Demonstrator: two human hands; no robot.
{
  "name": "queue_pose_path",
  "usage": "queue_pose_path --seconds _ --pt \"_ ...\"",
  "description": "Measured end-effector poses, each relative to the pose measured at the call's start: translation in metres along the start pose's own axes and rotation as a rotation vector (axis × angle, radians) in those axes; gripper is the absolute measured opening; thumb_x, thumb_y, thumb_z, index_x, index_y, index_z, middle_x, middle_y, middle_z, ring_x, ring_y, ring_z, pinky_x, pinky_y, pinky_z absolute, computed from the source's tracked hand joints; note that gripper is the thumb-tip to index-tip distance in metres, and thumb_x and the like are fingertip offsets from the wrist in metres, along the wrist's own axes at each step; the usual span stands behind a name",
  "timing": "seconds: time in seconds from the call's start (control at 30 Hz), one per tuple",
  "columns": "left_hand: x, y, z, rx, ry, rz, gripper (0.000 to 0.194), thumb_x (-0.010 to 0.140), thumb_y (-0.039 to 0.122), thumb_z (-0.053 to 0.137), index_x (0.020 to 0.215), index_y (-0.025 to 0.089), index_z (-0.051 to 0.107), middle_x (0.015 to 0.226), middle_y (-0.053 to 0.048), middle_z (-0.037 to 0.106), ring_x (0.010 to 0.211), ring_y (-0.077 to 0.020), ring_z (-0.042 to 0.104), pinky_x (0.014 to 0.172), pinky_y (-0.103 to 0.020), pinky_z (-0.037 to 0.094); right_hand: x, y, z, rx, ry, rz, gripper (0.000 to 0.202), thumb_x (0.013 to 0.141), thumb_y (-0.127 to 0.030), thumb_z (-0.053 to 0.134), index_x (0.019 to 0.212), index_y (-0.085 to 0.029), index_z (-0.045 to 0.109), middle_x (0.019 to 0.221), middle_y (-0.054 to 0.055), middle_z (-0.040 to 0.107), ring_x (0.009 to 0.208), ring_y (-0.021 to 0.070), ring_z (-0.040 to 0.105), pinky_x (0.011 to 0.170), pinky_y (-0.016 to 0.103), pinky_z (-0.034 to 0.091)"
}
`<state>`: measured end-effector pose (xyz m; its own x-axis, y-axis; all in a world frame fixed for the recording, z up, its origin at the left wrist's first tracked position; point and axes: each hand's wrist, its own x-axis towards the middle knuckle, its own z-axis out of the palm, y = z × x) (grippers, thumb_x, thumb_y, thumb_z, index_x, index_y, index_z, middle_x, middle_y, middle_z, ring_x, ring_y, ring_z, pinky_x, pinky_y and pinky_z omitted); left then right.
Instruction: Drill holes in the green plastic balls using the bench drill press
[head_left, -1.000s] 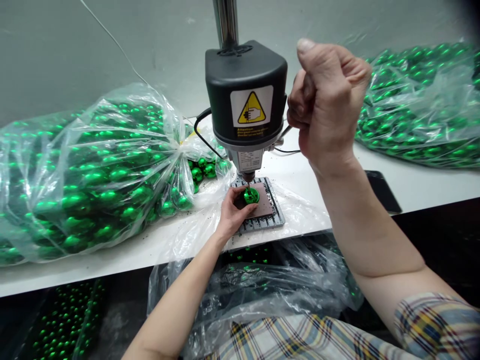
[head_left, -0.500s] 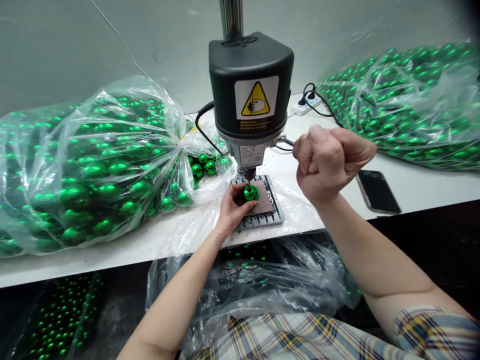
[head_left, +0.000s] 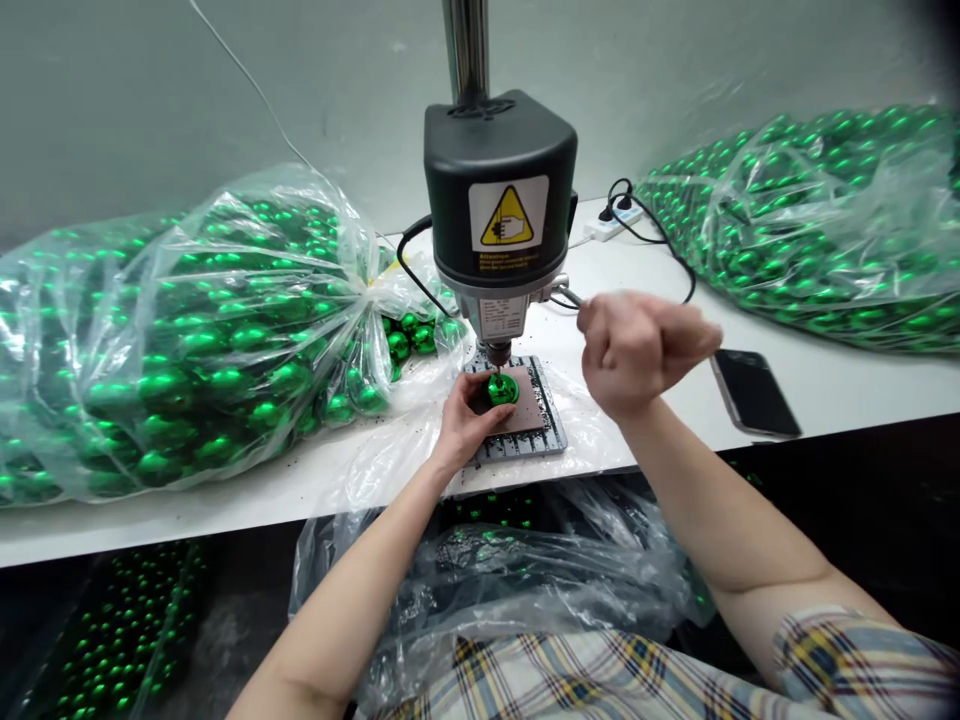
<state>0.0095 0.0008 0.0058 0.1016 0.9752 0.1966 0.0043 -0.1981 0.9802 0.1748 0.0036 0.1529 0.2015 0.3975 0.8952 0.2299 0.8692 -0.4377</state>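
Note:
A shiny green ball (head_left: 502, 390) rests on a pinkish pad on the metal base of a bench drill press (head_left: 501, 190). Thumb and fingers of my left hand (head_left: 466, 412) grip it from the left side. Directly above, the drill chuck (head_left: 498, 352) points down, and its bit meets the top of the ball. How deep the bit sits I cannot tell. To the right of the machine, my right hand (head_left: 637, 350), slightly blurred, is closed in a fist around the end of the press lever (head_left: 564, 290); the fist hides the grip.
Clear plastic bags of green balls lie on the white table at left (head_left: 187, 350) and right (head_left: 825, 230). A phone (head_left: 756, 393) is near the front edge. Behind stands a power strip (head_left: 611, 222) with black cords. Dark shavings dot the base plate (head_left: 551, 440). An open plastic bag (head_left: 510, 570) hangs below the table edge.
My right hand has come down and a little to the left with the lever. My left hand still holds the ball in the same place. The view has shifted slightly.

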Motion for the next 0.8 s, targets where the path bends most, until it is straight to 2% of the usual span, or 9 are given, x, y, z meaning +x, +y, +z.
queue_pose_path --seconds 0.07,0.2,0.27,0.37,0.43,0.5,0.67,0.73,0.8 --pt "-0.001 0.005 0.001 0.014 0.023 -0.01 0.055 0.064 0.03 0.09 0.107 0.017 0.059 0.108 -0.01 0.071 0.102 -0.0229 0.068 0.094 -0.039 0.052 0.031 -0.006 0.007 0.173 0.177 0.07 0.059 0.089 -0.044 0.068 0.047 -0.023 0.032 0.039 -0.006 0.028 0.032 0.0088 0.028 0.037 0.033 0.02" --pt "-0.025 0.039 -0.007 0.211 0.075 0.012 0.044 0.07 0.029 0.083 0.103 0.018 0.057 0.105 -0.009 0.069 0.094 -0.0203 0.065 0.085 -0.034 0.052 0.084 0.0 0.018 0.285 0.041 0.413 0.054 0.082 -0.041 0.076 0.046 -0.024 0.038 0.039 -0.005 0.031 0.032 0.0084 0.025 0.03 0.032 0.015" --pt "-0.05 0.06 -0.017 0.4 -0.175 0.045 0.038 0.073 0.028 0.08 0.103 0.019 0.058 0.102 -0.007 0.067 0.091 -0.0204 0.064 0.081 -0.032 0.05 0.093 0.007 0.02 0.304 0.032 0.461 0.052 0.083 -0.034 0.072 0.048 -0.024 0.036 0.041 -0.005 0.029 0.033 0.0085 0.023 0.03 0.031 0.014" --pt "-0.091 0.082 -0.033 0.747 -0.798 0.054 0.038 0.072 0.033 0.083 0.101 0.018 0.063 0.1 -0.008 0.068 0.091 -0.0245 0.065 0.076 -0.033 0.049 0.09 0.011 0.021 0.327 0.075 0.439 0.047 0.082 -0.026 0.069 0.049 -0.024 0.036 0.041 -0.005 0.03 0.034 0.0089 0.022 0.029 0.03 0.012" --pt "-0.102 0.086 -0.041 0.861 -0.976 0.027 0.033 0.078 0.04 0.079 0.098 0.017 0.066 0.097 -0.009 0.07 0.089 -0.026 0.067 0.074 -0.033 0.049 0.086 0.01 0.022 0.331 0.104 0.416 0.045 0.08 -0.024 0.068 0.048 -0.024 0.036 0.041 -0.005 0.03 0.034 0.0088 0.022 0.03 0.03 0.011" --pt "-0.091 0.083 -0.049 0.821 -0.864 0.009 0.023 0.091 0.039 0.066 0.099 0.018 0.067 0.094 -0.008 0.072 0.085 -0.0226 0.068 0.074 -0.031 0.049 0.084 0.008 0.023 0.326 0.119 0.399 0.045 0.079 -0.025 0.069 0.048 -0.024 0.035 0.042 -0.005 0.03 0.034 0.0084 0.022 0.031 0.029 0.012" --pt "0.022 0.062 -0.072 0.952 0.007 0.025 0.025 0.1 0.022 0.046 0.112 0.016 0.066 0.098 -0.011 0.072 0.089 -0.0223 0.068 0.082 -0.033 0.05 0.084 0.003 0.025 0.297 0.119 0.386 0.051 0.08 -0.034 0.073 0.049 -0.023 0.034 0.042 -0.005 0.029 0.036 0.0078 0.023 0.032 0.029 0.014" --pt "0.071 0.049 -0.077 1.09 0.121 -0.043 0.029 0.097 0.017 0.049 0.12 0.014 0.066 0.116 -0.017 0.068 0.107 -0.0283 0.066 0.093 -0.038 0.049 0.084 0.001 0.026 0.295 0.129 0.394 0.051 0.081 -0.032 0.072 0.048 -0.023 0.034 0.042 -0.005 0.029 0.036 0.0076 0.022 0.033 0.029 0.013" --pt "0.104 0.036 -0.078 1.202 0.099 -0.132 0.038 0.093 0.018 0.055 0.13 0.015 0.062 0.129 -0.02 0.061 0.117 -0.0334 0.063 0.097 -0.041 0.049 0.084 0.0 0.025 0.301 0.131 0.395 0.05 0.081 -0.029 0.071 0.048 -0.023 0.034 0.04 -0.005 0.03 0.035 0.0078 0.021 0.033 0.029 0.012"
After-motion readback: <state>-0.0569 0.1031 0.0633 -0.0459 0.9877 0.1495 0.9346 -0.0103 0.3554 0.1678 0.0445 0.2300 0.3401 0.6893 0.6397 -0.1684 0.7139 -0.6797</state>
